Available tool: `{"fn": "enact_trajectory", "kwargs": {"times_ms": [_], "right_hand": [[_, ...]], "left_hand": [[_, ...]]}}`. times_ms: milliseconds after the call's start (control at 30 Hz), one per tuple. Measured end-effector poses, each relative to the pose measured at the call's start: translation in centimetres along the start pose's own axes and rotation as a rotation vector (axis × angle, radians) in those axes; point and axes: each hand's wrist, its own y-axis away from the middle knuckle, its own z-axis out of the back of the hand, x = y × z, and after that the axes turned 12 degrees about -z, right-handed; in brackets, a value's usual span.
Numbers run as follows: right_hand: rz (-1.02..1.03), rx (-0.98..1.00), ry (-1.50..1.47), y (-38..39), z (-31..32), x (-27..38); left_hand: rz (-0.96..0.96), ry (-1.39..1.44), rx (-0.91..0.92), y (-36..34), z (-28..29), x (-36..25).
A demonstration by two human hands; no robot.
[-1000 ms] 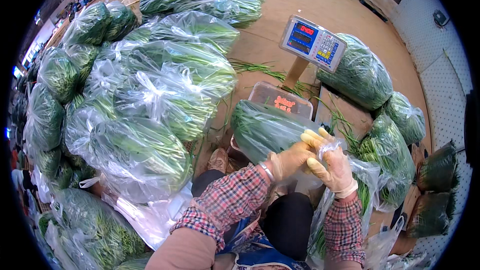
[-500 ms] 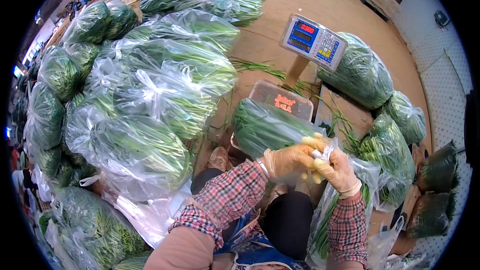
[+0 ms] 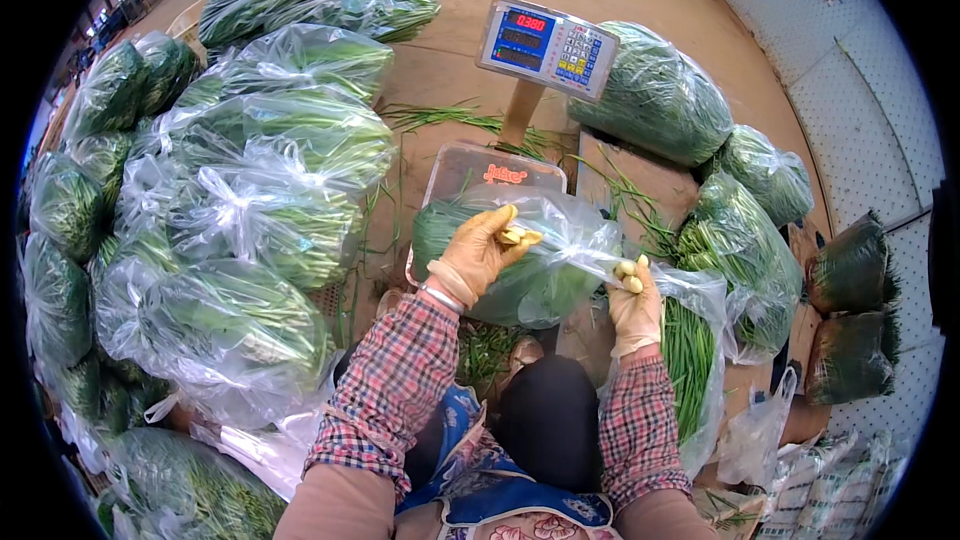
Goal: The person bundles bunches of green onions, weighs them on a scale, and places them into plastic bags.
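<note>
A clear plastic bag of long green stalks [image 3: 540,290] lies across the scale in front of me, its mouth gathered into a white knot. My left hand [image 3: 480,252], in a yellowish glove, is closed with its fingertips pinched on the bag's film, left of the knot. To the right, my right hand [image 3: 632,305], gloved alike, grips the twisted loose end of the same bag. The film is stretched between the two hands. Beneath the bag sits the scale's platform [image 3: 450,165]; its display [image 3: 545,45] stands on a post behind, with red digits lit.
Bagged greens [image 3: 240,200] are heaped on my left. More filled bags [image 3: 655,90] lie at the right, and an open-ended bag of stalks [image 3: 685,360] is beside my right forearm. Loose stalks [image 3: 630,190] litter the floor. Dark green bundles [image 3: 850,270] stand near the wall.
My hands were together at the bag's gathered mouth; now they are apart, left hand to the left and right hand to the right. A knot shows between them. The view has shifted rightward.
</note>
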Motion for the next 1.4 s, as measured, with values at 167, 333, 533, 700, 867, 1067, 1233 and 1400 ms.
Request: {"fn": "enact_trajectory", "kwargs": {"times_ms": [167, 333, 533, 700, 867, 1067, 1233, 1400], "right_hand": [[-0.040, 0.196, 0.376, 4.3, -10.0, -0.8], [-0.035, 0.268, 0.948, 3.9, -9.4, -1.7], [0.594, 0.355, 1.773, 4.0, -6.2, -0.9], [0.757, 0.731, 2.167, 4.0, -3.0, -1.8], [0.700, 0.461, 2.014, 1.8, -5.2, 0.3], [0.454, 0.057, 2.367, -3.9, -3.3, -3.1], [0.175, -0.002, 1.234, -5.8, -2.1, 0.5], [0.102, 0.142, 0.836, 0.3, -13.9, 3.4]], "left_hand": [[0.194, -0.332, 0.294, 2.8, -5.1, -2.6], [0.297, -0.579, 0.443, 3.3, -5.1, -2.1], [0.171, -0.401, 0.026, 2.6, -3.0, -1.3], [-0.084, -0.099, -0.116, 0.7, -0.2, -1.7], [-0.198, -0.650, -0.147, 1.1, -2.1, -3.6], [-1.015, -1.643, -0.072, 0.6, -0.4, -2.6], [0.549, -1.020, 0.694, 3.1, -4.6, -2.3], [0.851, -1.153, 0.559, 4.6, -3.0, 2.5]]}}
